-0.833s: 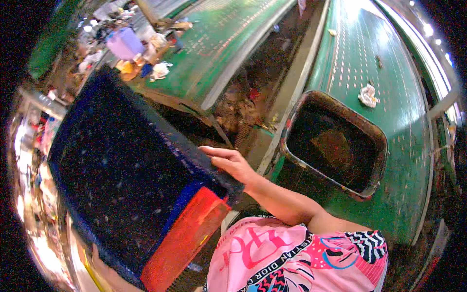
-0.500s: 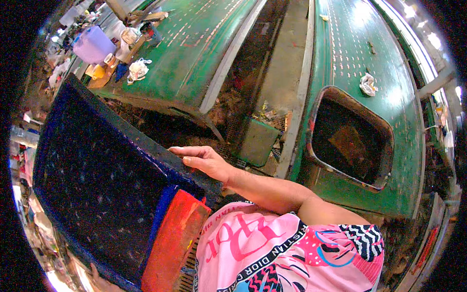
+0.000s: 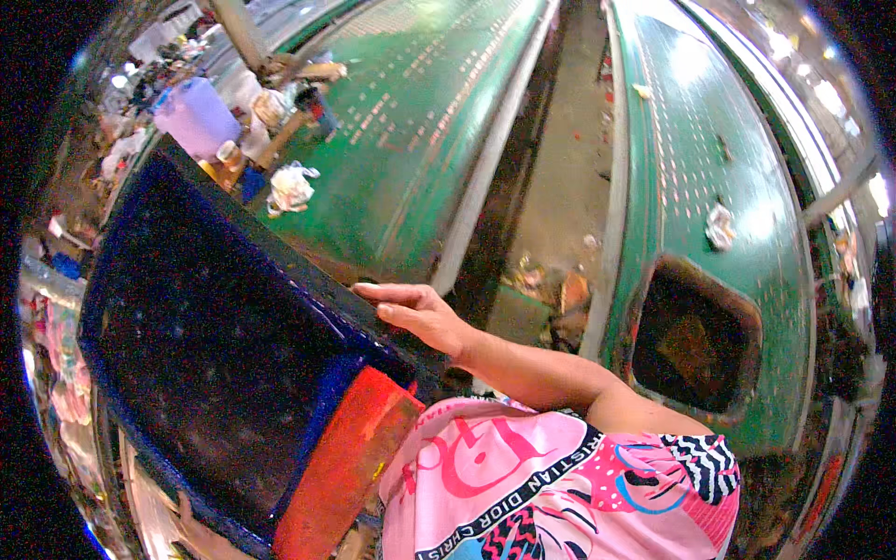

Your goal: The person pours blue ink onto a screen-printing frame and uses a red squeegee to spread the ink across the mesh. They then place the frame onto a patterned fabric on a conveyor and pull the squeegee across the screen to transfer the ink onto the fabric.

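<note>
A big dark blue plastic tub (image 3: 215, 345) with a black rim is tilted in front of me on the left, its inside facing up and bare but for pale specks. My right hand (image 3: 415, 315) is closed over its upper right rim, thumb and fingers along the edge. At the tub's lower edge a bit of my left hand (image 3: 198, 530) shows, gripping there; most of it is hidden. A flat red-orange panel (image 3: 350, 457), scuffed and stained, lies against the tub's near side, next to my pink patterned shirt.
Two long green conveyor belts (image 3: 373, 187) run away from me, with a littered gap between. On the right belt sit a black tub (image 3: 695, 336) with a brown piece inside and a crumpled white bag (image 3: 720, 227). A purple container (image 3: 198, 119) and a white bag (image 3: 292, 189) lie far left.
The view has shifted, so belts and black tub appear lower and further right. Both hands keep hold of the blue tub, which has moved slightly right in view.
</note>
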`<state>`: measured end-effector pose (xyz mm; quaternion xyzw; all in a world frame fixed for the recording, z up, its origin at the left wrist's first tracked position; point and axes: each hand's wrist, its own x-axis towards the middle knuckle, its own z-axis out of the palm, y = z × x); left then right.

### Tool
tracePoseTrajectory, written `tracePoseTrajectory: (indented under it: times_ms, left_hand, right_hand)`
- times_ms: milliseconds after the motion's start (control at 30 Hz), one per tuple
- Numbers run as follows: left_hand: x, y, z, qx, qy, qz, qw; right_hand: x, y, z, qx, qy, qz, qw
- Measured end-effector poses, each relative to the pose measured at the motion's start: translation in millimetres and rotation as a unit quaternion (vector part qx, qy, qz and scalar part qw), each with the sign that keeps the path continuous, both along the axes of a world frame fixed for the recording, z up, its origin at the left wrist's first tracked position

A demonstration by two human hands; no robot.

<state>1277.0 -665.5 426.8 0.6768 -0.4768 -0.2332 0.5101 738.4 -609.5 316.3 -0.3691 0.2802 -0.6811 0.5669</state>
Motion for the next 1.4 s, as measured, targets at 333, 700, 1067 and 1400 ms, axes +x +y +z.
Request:
tracePoseTrajectory:
  times_ms: [333,700,1067,1400]
  left_hand:
    - [-70.3,-8.0,44.6,-0.014,0.01,0.064,0.998]
    - [-62.9,-40.7,82.3,-0.029,0.017,0.105,0.994]
    - [-191.4,-67.4,62.8,-0.024,0.02,0.136,0.99]
    - [-481.5,-74.8,104.1,-0.062,-0.005,0.209,0.976]
  right_hand:
    - [-66.9,-73.5,27.3,0.009,-0.015,0.066,0.998]
    - [-92.5,-124.0,45.9,0.0,0.02,0.072,0.997]
    - [-232.0,-189.4,54.3,0.041,-0.034,0.147,0.988]
    - [-477.6,-271.5,22.4,0.052,-0.06,0.18,0.98]
